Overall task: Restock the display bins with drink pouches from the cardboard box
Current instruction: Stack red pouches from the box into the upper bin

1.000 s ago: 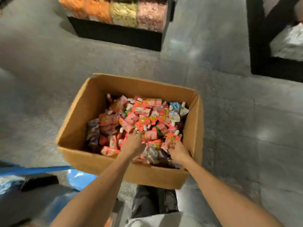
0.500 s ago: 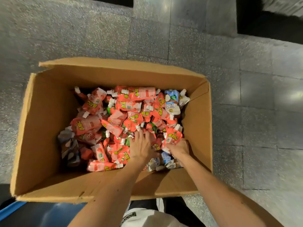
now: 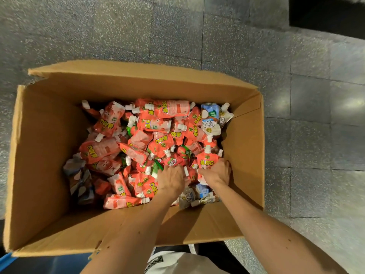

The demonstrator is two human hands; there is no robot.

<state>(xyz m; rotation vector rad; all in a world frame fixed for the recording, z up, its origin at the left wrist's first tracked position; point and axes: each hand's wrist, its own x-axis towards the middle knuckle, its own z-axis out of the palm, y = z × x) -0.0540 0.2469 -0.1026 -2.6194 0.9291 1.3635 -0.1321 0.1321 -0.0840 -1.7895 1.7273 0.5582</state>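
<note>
shop floor, likely: open cardboard box (image 3: 49,135) of bulk spouted drink pouches (image 3: 158,135) on speckled grey floor tiles (image 3: 296,95).

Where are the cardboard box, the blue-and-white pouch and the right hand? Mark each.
cardboard box (image 3: 49,155), head view, inner left wall.
blue-and-white pouch (image 3: 210,112), head view, blue printed face.
right hand (image 3: 216,173), head view, back of hand.

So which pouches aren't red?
The blue-and-white pouches in the cardboard box's far right corner; a few more lie below the hands, unlike the red pouches filling the rest.
</note>
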